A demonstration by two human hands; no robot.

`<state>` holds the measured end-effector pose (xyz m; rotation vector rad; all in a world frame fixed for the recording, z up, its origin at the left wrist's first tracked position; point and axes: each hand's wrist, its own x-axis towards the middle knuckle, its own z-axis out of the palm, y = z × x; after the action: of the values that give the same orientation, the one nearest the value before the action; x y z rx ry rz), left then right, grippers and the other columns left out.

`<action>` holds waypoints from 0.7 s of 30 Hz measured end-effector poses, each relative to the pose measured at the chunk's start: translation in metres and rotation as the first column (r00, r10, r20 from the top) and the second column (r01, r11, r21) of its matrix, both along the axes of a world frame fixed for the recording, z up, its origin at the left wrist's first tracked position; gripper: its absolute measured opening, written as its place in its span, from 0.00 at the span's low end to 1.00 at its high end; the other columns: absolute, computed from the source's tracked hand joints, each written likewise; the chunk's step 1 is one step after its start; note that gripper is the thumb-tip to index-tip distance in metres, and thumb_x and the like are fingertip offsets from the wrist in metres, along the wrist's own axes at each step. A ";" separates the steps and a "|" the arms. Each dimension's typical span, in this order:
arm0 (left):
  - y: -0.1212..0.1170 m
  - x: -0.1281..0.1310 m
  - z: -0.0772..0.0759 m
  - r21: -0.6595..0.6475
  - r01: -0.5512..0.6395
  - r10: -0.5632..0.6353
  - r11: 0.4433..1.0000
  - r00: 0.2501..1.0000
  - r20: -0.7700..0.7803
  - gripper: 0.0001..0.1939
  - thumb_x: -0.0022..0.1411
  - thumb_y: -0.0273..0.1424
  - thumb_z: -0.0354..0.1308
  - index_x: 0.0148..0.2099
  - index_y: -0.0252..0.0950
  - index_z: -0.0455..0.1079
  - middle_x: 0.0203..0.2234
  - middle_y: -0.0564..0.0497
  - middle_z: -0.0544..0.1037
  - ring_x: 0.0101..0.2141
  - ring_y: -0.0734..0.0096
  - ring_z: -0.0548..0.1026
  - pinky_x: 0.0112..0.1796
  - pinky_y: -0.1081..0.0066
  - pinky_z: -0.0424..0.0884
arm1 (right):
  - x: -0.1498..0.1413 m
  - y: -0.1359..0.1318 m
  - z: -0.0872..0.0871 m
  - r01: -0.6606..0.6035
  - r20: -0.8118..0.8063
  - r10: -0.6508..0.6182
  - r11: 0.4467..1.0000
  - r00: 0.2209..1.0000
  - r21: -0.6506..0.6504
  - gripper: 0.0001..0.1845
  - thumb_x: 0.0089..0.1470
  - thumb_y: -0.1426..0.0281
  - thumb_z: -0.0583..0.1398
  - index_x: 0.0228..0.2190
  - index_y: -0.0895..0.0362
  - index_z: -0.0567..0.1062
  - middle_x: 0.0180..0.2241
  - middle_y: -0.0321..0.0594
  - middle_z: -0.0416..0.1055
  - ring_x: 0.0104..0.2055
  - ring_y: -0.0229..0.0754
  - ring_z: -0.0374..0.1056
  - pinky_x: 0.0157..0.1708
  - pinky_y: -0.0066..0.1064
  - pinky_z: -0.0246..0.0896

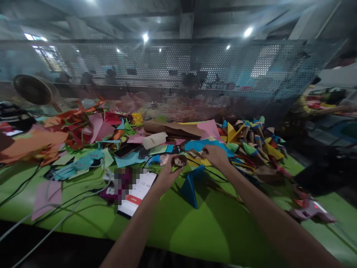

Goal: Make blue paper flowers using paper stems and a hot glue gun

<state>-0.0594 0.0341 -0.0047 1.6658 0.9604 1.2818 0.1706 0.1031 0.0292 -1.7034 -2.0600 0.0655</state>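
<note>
The work in hand looks like careful fingertip handling of small brown paper pieces. The left grip (168, 172) is narrow, closed round a brown paper curl (180, 161), whose open end shows something pale inside. Just to the right and near it, the right grip (216, 155) is also narrow – a pinch at the end of a brown scrap (195, 153). The curl and the scrap look apart, though the blur makes the gap hard to judge.

Bringing the scrap to the curl would call for a light left hold, so the rim keeps its shape, and a steady right pinch. Too firm a squeeze could crease the paper.

Below the two grips, a blue folded paper (191, 188) stands on the green counter (212, 238); a wrist could brush it. To the left of the left grip lies a phone with a lit screen (145, 182). Beyond both grips are a blue sheet (209, 144), a pale roll (154, 140) and a long brown sheet (173, 129). Right of the right grip sits a heap of small paper cones (251, 139) – and farther right, nearer the body, a pink tool (312, 210) with a small light. What the pale stuff in the curl is, I cannot tell.
</note>
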 end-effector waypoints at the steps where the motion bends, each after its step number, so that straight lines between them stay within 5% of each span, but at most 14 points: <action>1: 0.000 0.001 0.000 0.004 0.004 -0.004 1.000 1.000 0.002 0.17 0.60 0.26 0.57 0.51 0.38 0.62 0.45 0.47 0.74 0.47 0.65 0.72 0.51 0.65 0.66 | -0.003 -0.004 0.005 -0.015 -0.043 0.016 1.000 0.999 0.021 0.08 0.54 0.71 0.60 0.33 0.57 0.80 0.35 0.47 0.80 0.39 0.51 0.75 0.37 0.35 0.65; 5: 0.000 0.001 -0.001 -0.015 -0.014 0.013 1.000 0.999 -0.051 0.17 0.59 0.24 0.55 0.51 0.37 0.61 0.45 0.47 0.72 0.48 0.64 0.70 0.52 0.64 0.63 | -0.021 -0.034 0.027 -0.193 -0.237 0.209 0.977 0.949 0.089 0.13 0.58 0.65 0.59 0.43 0.56 0.76 0.39 0.41 0.80 0.38 0.42 0.75 0.37 0.31 0.68; 7: -0.001 0.002 -0.001 -0.030 0.002 -0.004 1.000 0.998 -0.064 0.18 0.59 0.25 0.55 0.52 0.37 0.60 0.45 0.47 0.71 0.48 0.64 0.69 0.52 0.64 0.63 | -0.032 -0.052 0.031 -0.369 -0.460 0.395 0.917 0.795 0.150 0.12 0.56 0.65 0.62 0.42 0.55 0.76 0.38 0.40 0.80 0.38 0.43 0.75 0.38 0.32 0.69; 9: -0.003 0.003 -0.002 -0.044 0.036 -0.038 0.998 0.998 -0.050 0.16 0.60 0.27 0.54 0.51 0.38 0.60 0.44 0.49 0.70 0.46 0.65 0.68 0.50 0.65 0.63 | -0.043 -0.065 0.030 -0.424 -0.502 0.466 0.882 0.729 0.203 0.09 0.55 0.69 0.63 0.40 0.54 0.77 0.37 0.39 0.80 0.38 0.43 0.75 0.39 0.34 0.69; 14: -0.006 0.005 -0.002 -0.036 0.085 -0.084 0.996 0.996 0.013 0.16 0.59 0.26 0.53 0.49 0.39 0.59 0.43 0.50 0.68 0.45 0.66 0.67 0.49 0.67 0.63 | -0.057 -0.079 0.025 -0.416 -0.163 0.468 0.868 0.869 0.272 0.09 0.57 0.74 0.60 0.39 0.53 0.79 0.39 0.41 0.79 0.42 0.48 0.71 0.42 0.40 0.64; 21: -0.005 0.004 -0.002 -0.046 0.086 -0.084 0.995 0.995 0.048 0.16 0.57 0.24 0.53 0.48 0.39 0.60 0.42 0.50 0.68 0.44 0.66 0.66 0.49 0.66 0.63 | -0.058 -0.088 0.023 -0.404 0.079 0.397 0.877 0.914 0.262 0.11 0.61 0.69 0.59 0.41 0.54 0.80 0.46 0.49 0.72 0.50 0.54 0.65 0.49 0.48 0.60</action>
<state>-0.0555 0.0293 -0.0062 1.6161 0.8767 1.2257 0.1127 0.0148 0.0526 -1.0999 -2.2869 -0.1049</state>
